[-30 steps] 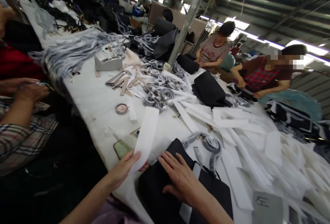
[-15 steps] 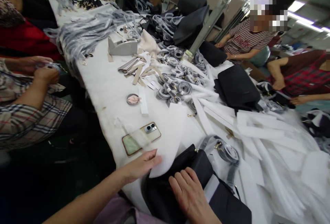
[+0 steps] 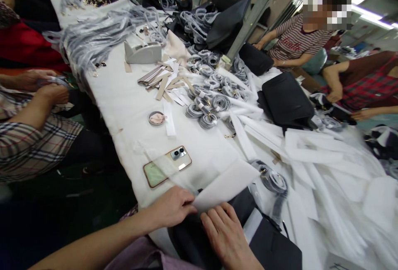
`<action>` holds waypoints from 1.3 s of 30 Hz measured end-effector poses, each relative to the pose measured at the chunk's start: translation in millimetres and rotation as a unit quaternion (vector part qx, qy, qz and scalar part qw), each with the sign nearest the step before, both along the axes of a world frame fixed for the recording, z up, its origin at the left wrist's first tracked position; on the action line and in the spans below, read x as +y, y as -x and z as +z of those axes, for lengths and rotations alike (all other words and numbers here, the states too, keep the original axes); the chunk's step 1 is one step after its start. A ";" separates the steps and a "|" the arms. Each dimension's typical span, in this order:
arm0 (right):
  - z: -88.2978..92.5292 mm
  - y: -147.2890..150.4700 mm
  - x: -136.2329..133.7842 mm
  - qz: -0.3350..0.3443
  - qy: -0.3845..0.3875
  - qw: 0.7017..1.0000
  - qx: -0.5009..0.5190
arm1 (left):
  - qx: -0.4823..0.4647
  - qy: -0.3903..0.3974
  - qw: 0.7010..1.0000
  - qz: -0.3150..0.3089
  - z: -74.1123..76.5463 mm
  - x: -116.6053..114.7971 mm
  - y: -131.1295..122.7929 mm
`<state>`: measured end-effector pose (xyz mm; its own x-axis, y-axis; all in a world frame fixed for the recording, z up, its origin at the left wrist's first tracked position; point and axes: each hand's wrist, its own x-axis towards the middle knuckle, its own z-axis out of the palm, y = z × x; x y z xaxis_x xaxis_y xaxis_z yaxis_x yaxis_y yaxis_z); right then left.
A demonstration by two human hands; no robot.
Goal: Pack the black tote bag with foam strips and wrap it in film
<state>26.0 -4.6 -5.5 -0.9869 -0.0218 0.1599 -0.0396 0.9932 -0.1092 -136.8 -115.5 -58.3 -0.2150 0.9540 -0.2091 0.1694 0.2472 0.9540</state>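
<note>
1. Currently, the left hand (image 3: 175, 208) pinches the near end of a flat, matt white, foam-like strip (image 3: 228, 183) between thumb and fingers; the strip slants away in front of both hands.
2. Beside it, the right hand (image 3: 228, 232) lies back upward with its fingers bent together over a soft black bag (image 3: 275, 239) of leather-like material. Its thumb is hidden, so I cannot tell whether it grips the bag or only presses on it.
3. As for progress, the strip is picked up and sits across the bag's upper edge, most of its length outside; whether any of its near end is tucked in is hidden by the fingers. Judging by this, handling of this strip is only partly done. Many similar strips lie loose in a pale, overlapping heap (image 3: 338, 179) to the right of the right hand.
4. Just beyond the right hand, a grey strap coiled in clear, crinkled plastic (image 3: 275, 181) lies beside the bag.
5. Ahead of the left hand, a smooth, pale green, round-cornered phone (image 3: 168, 166) rests on the white-covered table (image 3: 205, 148); farther off are small, tight rolls of plastic-wrapped grey straps (image 3: 214, 100) with glints of gold-coloured metal.
</note>
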 end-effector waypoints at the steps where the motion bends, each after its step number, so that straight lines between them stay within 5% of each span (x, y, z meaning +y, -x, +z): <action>1: -0.5 0.4 0.2 -0.003 0.001 1.000 0.001 | 0.021 -0.004 1.000 -0.011 0.4 0.2 0.4; 9: -0.8 2.7 4.5 -0.014 -0.025 0.999 -0.022 | 0.076 0.010 0.997 -0.021 -10.8 0.2 -7.8; 17: 19.1 18.6 38.4 0.059 -0.109 0.990 -0.066 | 0.108 0.011 0.994 -0.029 -21.7 1.3 -12.3; 26: -7.4 19.6 49.0 0.031 -0.100 0.991 -0.083 | 0.135 -0.022 0.989 0.050 -19.8 -32.7 -40.3; 34: -14.1 23.8 64.0 0.094 -0.082 0.987 -0.097 | 0.319 -0.191 0.920 0.122 -53.1 -33.4 -57.9; 39: -19.8 19.8 89.2 0.075 -0.058 0.994 -0.056 | 0.349 -0.231 0.897 0.139 -57.7 -31.1 -56.5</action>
<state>6.2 84.6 -25.3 -0.9825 -0.1826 0.0375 -0.1829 0.9831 -0.0066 -80.3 -146.5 -116.0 -0.3820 0.7938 0.4732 0.7593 -0.0224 0.6504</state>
